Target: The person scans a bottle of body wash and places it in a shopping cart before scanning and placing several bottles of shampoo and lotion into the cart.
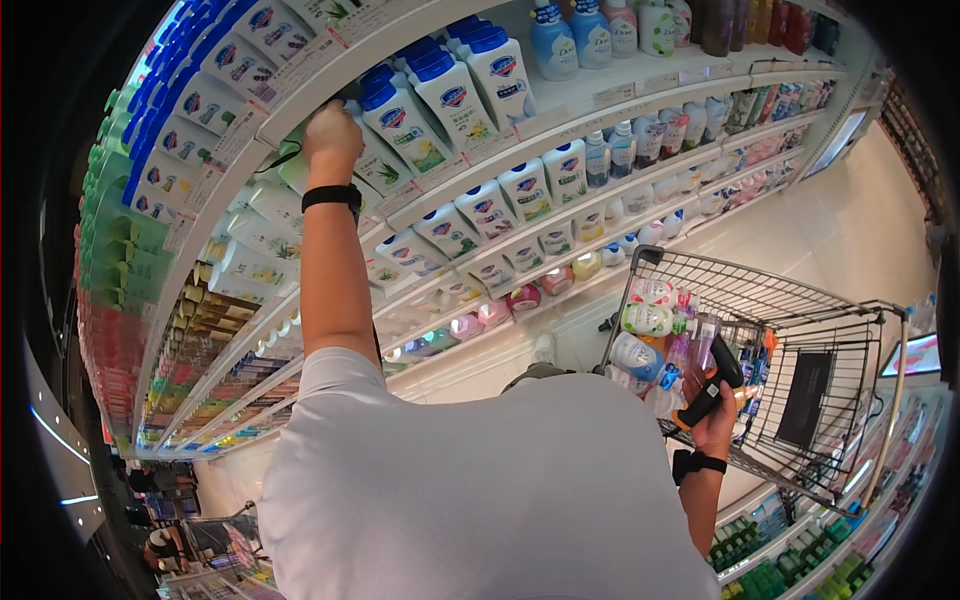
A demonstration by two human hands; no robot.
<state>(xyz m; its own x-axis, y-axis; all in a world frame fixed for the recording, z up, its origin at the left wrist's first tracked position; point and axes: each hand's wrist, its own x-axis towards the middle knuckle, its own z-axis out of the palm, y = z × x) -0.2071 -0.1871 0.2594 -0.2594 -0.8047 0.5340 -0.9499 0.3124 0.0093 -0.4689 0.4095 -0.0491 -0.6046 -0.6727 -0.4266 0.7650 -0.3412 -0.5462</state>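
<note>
My left hand (333,140) reaches up to a shelf on the left, its fingers curled in beside the front row of body wash bottles. What those fingers hold, if anything, is hidden. Closest to it stands a white body wash bottle (378,165), with blue-capped white bottles (400,122) to the right. My right hand (712,425) is closed around a black and orange handheld scanner (715,385), which is above the near end of a wire shopping cart (790,285). Several bottles, among them a blue one (636,355) and a green-and-white one (648,320), lie in the cart.
Blue and pink pump bottles (590,35) fill the upper shelf. Lower shelves (520,235) carry more bottles in rows. Tiled floor (790,220) runs past the cart. Another shelf unit (800,545) stands at bottom right. People (165,545) are far behind at lower left.
</note>
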